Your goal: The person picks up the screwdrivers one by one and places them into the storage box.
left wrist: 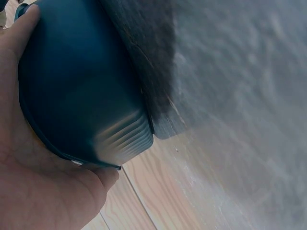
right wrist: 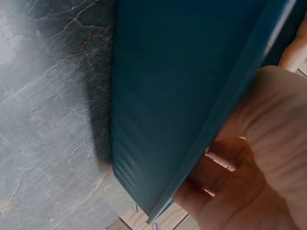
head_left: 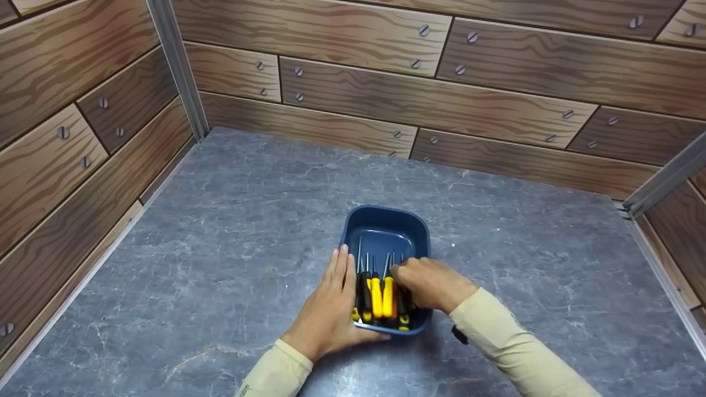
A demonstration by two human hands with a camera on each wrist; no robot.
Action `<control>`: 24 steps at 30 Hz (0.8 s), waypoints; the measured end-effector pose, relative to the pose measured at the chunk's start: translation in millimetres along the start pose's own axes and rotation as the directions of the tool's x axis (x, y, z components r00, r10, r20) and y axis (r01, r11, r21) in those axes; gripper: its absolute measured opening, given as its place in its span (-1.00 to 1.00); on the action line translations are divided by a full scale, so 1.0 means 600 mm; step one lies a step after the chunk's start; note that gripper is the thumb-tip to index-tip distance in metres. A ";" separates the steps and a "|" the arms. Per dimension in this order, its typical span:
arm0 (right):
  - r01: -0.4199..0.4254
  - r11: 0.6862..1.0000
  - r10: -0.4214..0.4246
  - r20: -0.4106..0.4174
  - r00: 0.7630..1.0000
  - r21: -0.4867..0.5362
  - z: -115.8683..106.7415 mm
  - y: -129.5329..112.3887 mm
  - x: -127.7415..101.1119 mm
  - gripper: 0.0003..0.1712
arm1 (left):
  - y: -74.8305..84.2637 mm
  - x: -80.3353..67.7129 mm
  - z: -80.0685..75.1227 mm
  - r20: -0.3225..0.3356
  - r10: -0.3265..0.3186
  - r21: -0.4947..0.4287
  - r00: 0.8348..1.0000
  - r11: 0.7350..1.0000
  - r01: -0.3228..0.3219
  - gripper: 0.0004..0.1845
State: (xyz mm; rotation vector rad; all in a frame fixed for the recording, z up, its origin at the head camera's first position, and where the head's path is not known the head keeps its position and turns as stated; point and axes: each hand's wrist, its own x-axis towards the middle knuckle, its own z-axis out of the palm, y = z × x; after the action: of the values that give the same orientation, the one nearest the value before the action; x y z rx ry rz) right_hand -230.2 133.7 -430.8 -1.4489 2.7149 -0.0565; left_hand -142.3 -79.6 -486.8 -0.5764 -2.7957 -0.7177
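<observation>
Sleeves: we've got both forearms coming in from the bottom edge in beige sleeves (head_left: 513, 347), angled inward toward each other.
Left hand: our left hand (head_left: 326, 309) lies flat along the left wall of the blue tray (head_left: 405, 226), fingers straight and together pointing away from us, thumb hooked around the near corner. From the left wrist view the palm (left wrist: 29, 187) is pressed right against the tray's outer wall (left wrist: 81, 91), so it's bracing, not pinching.
Right hand: our right hand (head_left: 433, 284) is over the tray's right side, knuckles up, fingers curled down into the tool pile. Whether it's actually clamped on one of them, we can't tell; the fingertips are hidden.
Screwdrivers: a bunch of yellow-and-black-handled screwdrivers (head_left: 380, 295) lie side by side in the near half of the tray, handles toward us, metal shafts pointing away.
Tray: sits on the grey marble-look tabletop (head_left: 231, 220), roughly center, near our edge; its far half shows bare bottom.
Walls: wood-plank-print panels (head_left: 441, 105) box in the table on three sides.
</observation>
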 end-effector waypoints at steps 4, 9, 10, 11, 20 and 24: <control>-0.021 1.000 0.020 0.025 0.999 0.017 0.000 -0.001 -0.002 -0.65 | 0.002 0.000 0.001 0.008 -0.003 -0.002 1.000 1.000 0.003 0.49; -0.040 0.998 0.039 0.023 0.999 0.049 0.003 -0.002 -0.004 -0.70 | 0.001 -0.001 0.001 0.014 -0.008 -0.006 1.000 1.000 0.008 0.50; -0.043 0.998 0.042 0.019 0.999 0.053 0.004 -0.002 -0.005 -0.71 | 0.001 0.000 0.001 0.017 -0.009 -0.008 1.000 1.000 0.009 0.50; -0.046 0.998 0.045 0.018 0.999 0.053 0.005 -0.002 -0.007 -0.71 | 0.001 0.000 0.002 0.021 -0.010 -0.012 1.000 1.000 0.011 0.51; -0.054 0.997 0.054 -0.002 0.999 0.062 0.014 0.001 -0.016 -0.69 | -0.003 0.007 0.011 0.038 0.000 -0.037 0.999 0.999 0.001 0.51; -0.038 0.996 0.041 -0.039 0.998 0.076 0.017 0.006 -0.019 -0.67 | -0.009 0.013 0.017 0.040 0.014 -0.033 0.999 0.999 -0.013 0.50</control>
State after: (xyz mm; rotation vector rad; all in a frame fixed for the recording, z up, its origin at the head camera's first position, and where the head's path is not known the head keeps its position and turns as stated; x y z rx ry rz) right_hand -226.2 145.2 -440.5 -1.3885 2.7400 -0.1852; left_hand -152.7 -76.5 -495.9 -0.6216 -2.8184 -0.7593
